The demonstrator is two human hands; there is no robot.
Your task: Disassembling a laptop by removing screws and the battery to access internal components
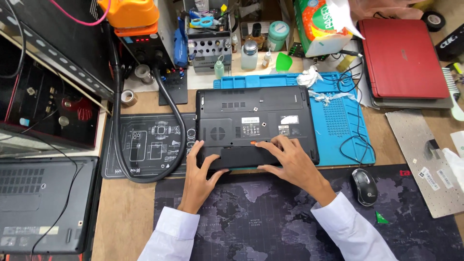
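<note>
black hose point(145, 150) left of laptop point(256, 118), mouse point(363, 186) right, map mat point(261, 222) open

Red laptop point(403, 57), mouse point(364, 186) (black), loose keyboard point(425, 162), tissue box point(321, 26).

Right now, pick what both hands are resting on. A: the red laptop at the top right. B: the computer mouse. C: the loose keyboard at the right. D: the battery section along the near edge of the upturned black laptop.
D: the left hand and right hand both lie on the battery section of the upturned black laptop, clear of the mouse.
</note>
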